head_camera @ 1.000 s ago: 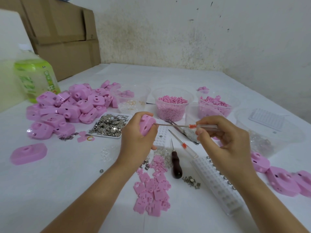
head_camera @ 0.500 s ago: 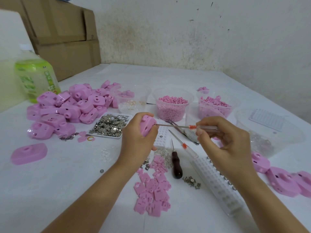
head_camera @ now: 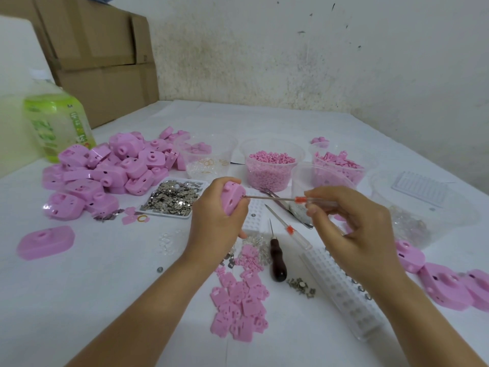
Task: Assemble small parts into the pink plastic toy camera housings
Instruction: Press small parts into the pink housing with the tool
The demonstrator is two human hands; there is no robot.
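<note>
Left grip (head_camera: 214, 223) clasps housing (head_camera: 232, 198) — right grip (head_camera: 354, 229) pinches screwdriver (head_camera: 275, 199), level.

The left hand (head_camera: 214, 223) curls its fingers (head_camera: 236, 219) tight; the right hand (head_camera: 354, 229) pinches.

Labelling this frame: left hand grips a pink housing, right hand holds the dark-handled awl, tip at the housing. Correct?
One error. The head view shows the right hand holding a clear-handled screwdriver with a red collar, not the dark-handled awl, which lies on the table. The rest stands: the left hand grips the pink housing, tip at the housing.
</note>
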